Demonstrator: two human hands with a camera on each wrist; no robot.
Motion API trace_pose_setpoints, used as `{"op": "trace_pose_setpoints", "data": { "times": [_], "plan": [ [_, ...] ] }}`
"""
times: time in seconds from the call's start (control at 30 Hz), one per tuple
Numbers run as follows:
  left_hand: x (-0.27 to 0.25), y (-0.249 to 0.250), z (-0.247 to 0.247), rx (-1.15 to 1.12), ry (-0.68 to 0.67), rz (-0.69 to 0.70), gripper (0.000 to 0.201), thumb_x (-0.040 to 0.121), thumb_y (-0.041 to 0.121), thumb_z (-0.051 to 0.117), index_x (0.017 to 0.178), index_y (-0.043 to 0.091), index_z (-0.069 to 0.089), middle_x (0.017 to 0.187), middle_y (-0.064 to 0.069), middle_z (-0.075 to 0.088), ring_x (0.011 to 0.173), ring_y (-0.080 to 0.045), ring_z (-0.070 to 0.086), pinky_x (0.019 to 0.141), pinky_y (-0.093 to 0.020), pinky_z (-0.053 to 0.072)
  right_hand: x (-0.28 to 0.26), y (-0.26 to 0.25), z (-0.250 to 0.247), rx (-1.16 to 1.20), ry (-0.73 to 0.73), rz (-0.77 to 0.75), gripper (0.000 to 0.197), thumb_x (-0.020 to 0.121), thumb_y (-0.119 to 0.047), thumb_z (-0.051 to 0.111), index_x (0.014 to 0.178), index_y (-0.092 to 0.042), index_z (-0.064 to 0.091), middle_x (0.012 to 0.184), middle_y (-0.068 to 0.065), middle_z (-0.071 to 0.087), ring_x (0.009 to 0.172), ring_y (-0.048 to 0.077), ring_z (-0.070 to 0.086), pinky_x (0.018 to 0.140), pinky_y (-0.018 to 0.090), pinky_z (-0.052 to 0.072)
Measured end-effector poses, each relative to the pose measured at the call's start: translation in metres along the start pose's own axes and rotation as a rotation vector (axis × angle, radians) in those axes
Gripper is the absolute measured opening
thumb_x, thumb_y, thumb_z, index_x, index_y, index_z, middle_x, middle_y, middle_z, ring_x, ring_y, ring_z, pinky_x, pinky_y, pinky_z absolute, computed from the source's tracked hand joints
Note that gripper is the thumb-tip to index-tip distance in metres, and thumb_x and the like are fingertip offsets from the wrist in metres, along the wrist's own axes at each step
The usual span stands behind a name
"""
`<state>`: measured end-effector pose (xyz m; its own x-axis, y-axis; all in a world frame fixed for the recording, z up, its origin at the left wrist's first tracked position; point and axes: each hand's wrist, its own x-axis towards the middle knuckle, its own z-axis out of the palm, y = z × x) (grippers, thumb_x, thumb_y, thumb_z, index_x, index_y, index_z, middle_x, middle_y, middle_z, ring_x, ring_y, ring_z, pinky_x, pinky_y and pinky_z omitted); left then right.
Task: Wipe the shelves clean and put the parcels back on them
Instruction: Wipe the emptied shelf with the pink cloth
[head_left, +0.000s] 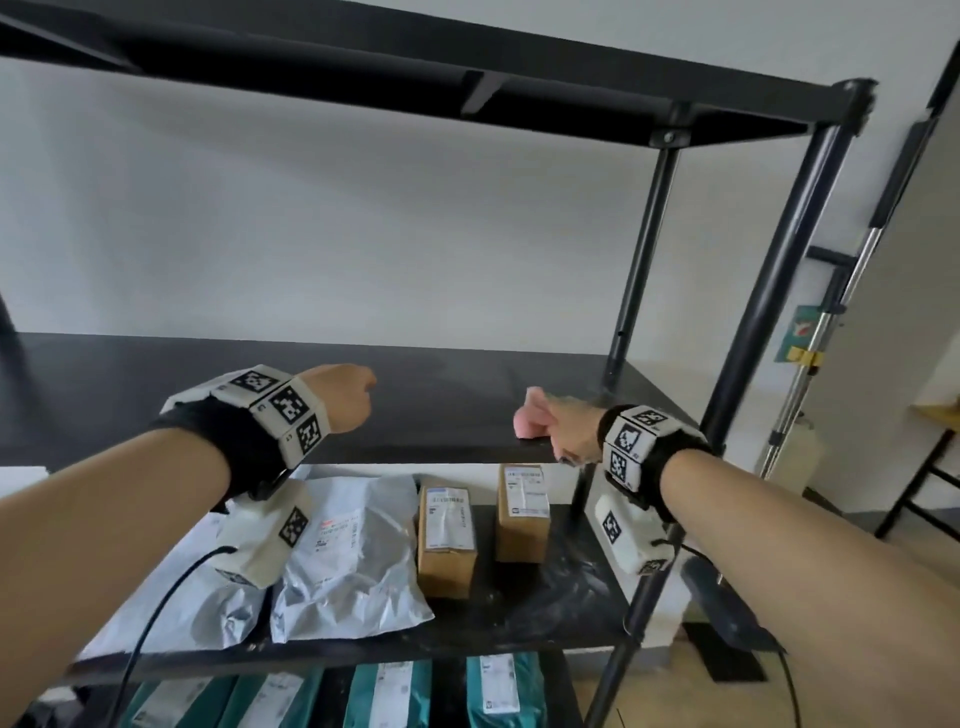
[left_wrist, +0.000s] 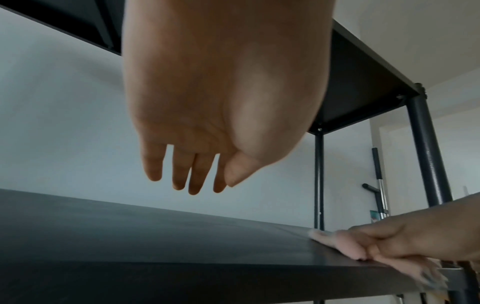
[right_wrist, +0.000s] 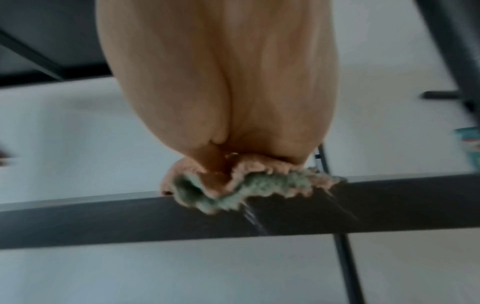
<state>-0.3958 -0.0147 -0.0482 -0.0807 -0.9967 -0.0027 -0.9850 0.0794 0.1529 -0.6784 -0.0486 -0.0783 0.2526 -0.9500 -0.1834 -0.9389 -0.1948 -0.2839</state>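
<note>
The right wrist view is smeared by blur. There the cloth hides the fingertips of the right hand at the shelf edge. Below that shelf, the teal parcels are cut off by the head view's bottom edge, and the box labels are too small to read.

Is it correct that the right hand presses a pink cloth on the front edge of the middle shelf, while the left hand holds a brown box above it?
Not quite. The right hand does press the pink cloth on the front edge of the middle shelf, but the left hand holds nothing; the left wrist view shows its fingers hanging free. The brown boxes stand on the shelf below.
</note>
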Motion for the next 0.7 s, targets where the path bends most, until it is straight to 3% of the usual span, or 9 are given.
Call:
{"op": "trace_pose_setpoints", "data": {
  "times": [0.13, 0.23, 0.27, 0.33, 0.4, 0.47, 0.53, 0.6, 0.7],
  "plan": [
    [0.011, 0.042, 0.006, -0.004, 0.009, -0.014, 0.045, 0.099, 0.013, 0.033, 0.144, 0.011, 0.035, 0.15, -0.008, 0.035, 0.137, -0.025, 0.035, 0.112, -0.033, 0.029, 0.002, -0.032, 0.024, 0.048, -0.118, -0.265, 0.046, 0.07, 0.017, 0.054, 0.086, -0.023, 0.038, 0.105, -0.002, 0.057, 0.065, -0.002, 0.057, 0.041, 0.011, 0.04],
    [0.005, 0.062, 0.018, -0.007, 0.04, -0.05, 0.043, 0.099, 0.014, 0.033, 0.141, 0.012, 0.038, 0.146, -0.009, 0.041, 0.133, -0.026, 0.04, 0.109, -0.033, 0.034, 0.016, -0.042, 0.029, 0.165, -0.123, -0.324, 0.031, 0.082, 0.019, 0.044, 0.093, -0.009, 0.036, 0.077, -0.001, 0.064, 0.042, -0.007, 0.051, 0.037, 0.01, 0.033],
    [0.0, 0.067, 0.022, -0.011, 0.048, -0.056, 0.042, 0.099, 0.015, 0.033, 0.141, 0.013, 0.039, 0.144, -0.009, 0.043, 0.13, -0.026, 0.044, 0.106, -0.032, 0.036, 0.019, -0.038, 0.024, 0.157, -0.102, -0.316, 0.029, 0.084, 0.017, 0.043, 0.101, -0.007, 0.042, 0.073, -0.006, 0.067, 0.052, -0.007, 0.057, 0.047, 0.012, 0.038],
    [-0.014, 0.075, 0.032, -0.02, 0.055, -0.063, 0.041, 0.1, 0.017, 0.032, 0.141, 0.015, 0.039, 0.139, -0.01, 0.048, 0.122, -0.026, 0.05, 0.1, -0.033, 0.041, 0.022, -0.015, 0.013, 0.005, -0.048, -0.324, 0.038, 0.087, 0.005, 0.051, 0.118, -0.016, 0.053, 0.116, -0.001, 0.067, 0.108, 0.018, 0.06, 0.073, 0.02, 0.032],
    [-0.026, 0.079, 0.04, -0.037, 0.058, -0.068, 0.041, 0.1, 0.018, 0.031, 0.141, 0.018, 0.038, 0.136, -0.01, 0.051, 0.116, -0.026, 0.054, 0.095, -0.033, 0.044, 0.026, 0.02, 0.004, -0.107, 0.011, -0.282, 0.044, 0.09, -0.002, 0.053, 0.124, -0.031, 0.052, 0.143, 0.0, 0.041, 0.129, 0.021, 0.043, 0.072, 0.014, 0.025],
    [-0.033, 0.082, 0.046, -0.056, 0.069, -0.066, 0.041, 0.101, 0.019, 0.031, 0.142, 0.02, 0.037, 0.136, -0.01, 0.051, 0.117, -0.026, 0.054, 0.095, -0.033, 0.044, 0.019, 0.053, -0.004, -0.094, 0.018, -0.146, 0.049, 0.09, -0.004, 0.051, 0.097, -0.051, 0.038, 0.122, -0.01, 0.038, 0.102, 0.004, 0.046, 0.064, 0.008, 0.021],
    [-0.038, 0.085, 0.049, -0.063, 0.055, -0.059, 0.041, 0.1, 0.018, 0.031, 0.141, 0.02, 0.038, 0.136, -0.009, 0.051, 0.115, -0.026, 0.055, 0.094, -0.033, 0.046, 0.007, 0.073, -0.007, -0.024, 0.031, -0.032, 0.051, 0.085, 0.004, 0.05, 0.073, -0.04, 0.028, 0.087, -0.02, 0.048, 0.07, -0.012, 0.04, 0.055, 0.01, 0.03],
    [-0.04, 0.088, 0.049, -0.039, 0.031, -0.054, 0.042, 0.1, 0.016, 0.031, 0.141, 0.018, 0.039, 0.136, -0.008, 0.051, 0.117, -0.025, 0.054, 0.095, -0.032, 0.045, -0.005, 0.079, -0.006, 0.036, 0.046, 0.044, 0.037, 0.084, 0.007, 0.046, 0.071, -0.027, 0.039, 0.042, -0.011, 0.055, 0.04, -0.004, 0.051, 0.041, 0.015, 0.034],
    [-0.035, 0.092, 0.043, -0.021, 0.008, -0.044, 0.042, 0.099, 0.014, 0.032, 0.14, 0.016, 0.04, 0.141, -0.007, 0.047, 0.126, -0.024, 0.047, 0.104, -0.032, 0.039, -0.023, 0.05, -0.003, 0.115, -0.032, 0.043, 0.032, 0.096, -0.007, 0.046, 0.069, -0.023, 0.044, 0.036, -0.009, 0.055, 0.045, 0.009, 0.053, 0.042, 0.02, 0.039]
  ]
}}
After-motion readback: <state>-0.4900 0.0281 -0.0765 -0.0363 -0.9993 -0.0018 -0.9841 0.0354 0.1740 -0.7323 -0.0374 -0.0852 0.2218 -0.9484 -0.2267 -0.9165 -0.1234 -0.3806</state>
